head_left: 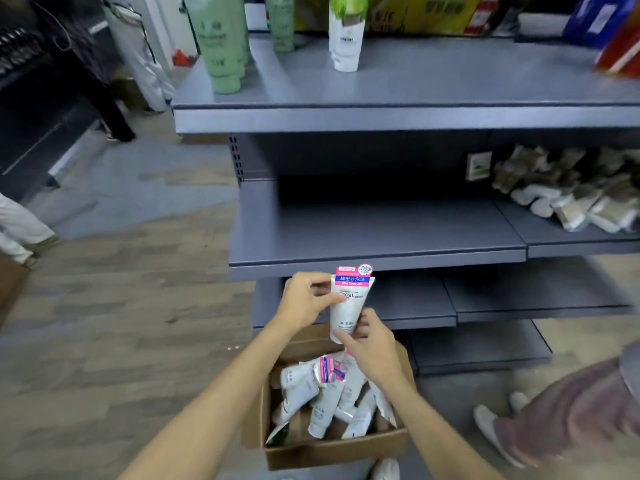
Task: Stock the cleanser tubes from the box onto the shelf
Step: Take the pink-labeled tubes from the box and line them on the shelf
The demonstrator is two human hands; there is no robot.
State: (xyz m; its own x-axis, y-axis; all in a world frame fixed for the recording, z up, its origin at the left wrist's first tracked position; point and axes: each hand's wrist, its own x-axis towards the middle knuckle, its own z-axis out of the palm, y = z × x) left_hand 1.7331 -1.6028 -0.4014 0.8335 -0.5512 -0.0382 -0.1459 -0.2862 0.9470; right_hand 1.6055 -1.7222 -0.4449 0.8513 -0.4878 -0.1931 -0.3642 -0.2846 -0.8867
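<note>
A white cleanser tube [348,306] with a pink and blue top label stands upright in the air above the box. My left hand [306,299] grips its upper part from the left. My right hand [372,344] pinches its cap end from below. Underneath, an open cardboard box [332,448] on the floor holds several more white tubes [325,393] lying in a heap. The grey shelf [377,233] just behind the held tube is bare on its left part.
The top shelf [415,84] carries green tubes [221,46] and a white tube [346,39]. A pile of brown and white tubes [568,195] lies on the right of the middle shelf. Another person's leg and shoe [540,424] are at the lower right; people stand at the left.
</note>
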